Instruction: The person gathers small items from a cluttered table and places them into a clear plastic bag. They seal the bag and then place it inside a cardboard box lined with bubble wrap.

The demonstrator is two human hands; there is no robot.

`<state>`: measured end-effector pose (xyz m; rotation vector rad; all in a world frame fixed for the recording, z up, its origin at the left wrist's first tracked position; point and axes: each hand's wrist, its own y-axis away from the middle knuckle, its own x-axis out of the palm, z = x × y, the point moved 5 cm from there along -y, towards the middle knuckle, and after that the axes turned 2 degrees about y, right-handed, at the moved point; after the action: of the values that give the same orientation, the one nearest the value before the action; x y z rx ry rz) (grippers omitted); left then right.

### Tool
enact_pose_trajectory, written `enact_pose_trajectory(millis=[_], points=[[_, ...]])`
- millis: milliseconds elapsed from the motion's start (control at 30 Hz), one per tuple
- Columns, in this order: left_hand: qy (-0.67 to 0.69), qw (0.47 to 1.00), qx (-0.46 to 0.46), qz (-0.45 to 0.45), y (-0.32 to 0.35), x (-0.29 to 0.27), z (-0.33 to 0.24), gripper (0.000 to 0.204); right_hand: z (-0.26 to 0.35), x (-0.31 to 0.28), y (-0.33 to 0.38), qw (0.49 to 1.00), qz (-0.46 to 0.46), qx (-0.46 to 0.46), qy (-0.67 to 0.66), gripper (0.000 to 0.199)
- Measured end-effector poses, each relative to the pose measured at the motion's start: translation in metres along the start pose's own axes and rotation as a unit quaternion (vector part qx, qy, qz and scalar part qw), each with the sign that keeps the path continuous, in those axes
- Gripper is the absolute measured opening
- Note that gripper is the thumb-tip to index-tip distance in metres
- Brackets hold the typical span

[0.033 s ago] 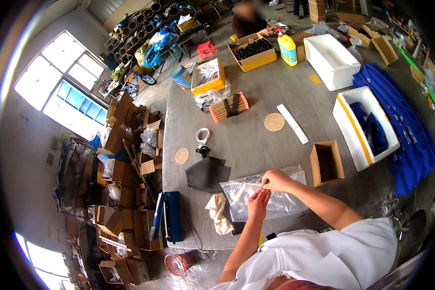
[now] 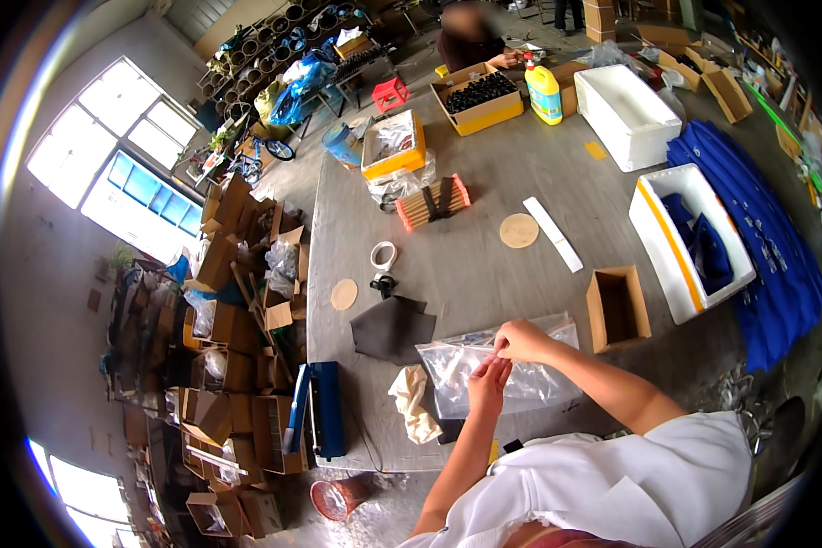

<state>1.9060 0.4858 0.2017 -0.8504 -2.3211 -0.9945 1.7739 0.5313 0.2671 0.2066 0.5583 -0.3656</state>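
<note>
Room lies beyond the bag (image 2: 541,391); rightward, a box (image 2: 617,312) blocks.

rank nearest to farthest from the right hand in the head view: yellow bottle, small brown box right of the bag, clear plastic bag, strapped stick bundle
1. Clear plastic bag: under the right hand
2. Small brown box: right of the bag
3. Strapped stick bundle: farther up, left
4. Yellow bottle: toward the far edge

I can't tell what the left hand (image 2: 486,384) and right hand (image 2: 522,342) pinch, the spot being so small, and they hide part of the clear bag (image 2: 449,370) beneath. Nearer than the grip, the bottom edge crops the white shirt (image 2: 603,484); well beyond it, a co-worker's head (image 2: 466,20) is blurred and I can't identify the black pieces (image 2: 479,91).
</note>
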Motion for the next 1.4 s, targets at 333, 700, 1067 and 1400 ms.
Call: enact_pose_trajectory(millis=[333,700,1067,1400], points=[[-0.041,0.999,-0.015,-0.029,0.005,0.005,-0.005,0.018,0.001,0.004,-0.007,0.997,0.056,-0.028,0.051,0.012],[-0.059,0.998,-0.026,-0.004,0.004,0.010,-0.007,0.024,-0.008,-0.001,-0.009,0.995,0.083,0.027,0.042,0.013],[-0.050,0.999,-0.018,-0.010,0.003,0.005,-0.006,0.021,0.014,-0.003,0.001,0.994,0.057,-0.006,0.091,0.010],[-0.028,0.999,-0.009,-0.026,0.007,0.005,-0.006,0.019,0.012,0.006,0.004,0.993,0.011,-0.065,0.097,0.006]])
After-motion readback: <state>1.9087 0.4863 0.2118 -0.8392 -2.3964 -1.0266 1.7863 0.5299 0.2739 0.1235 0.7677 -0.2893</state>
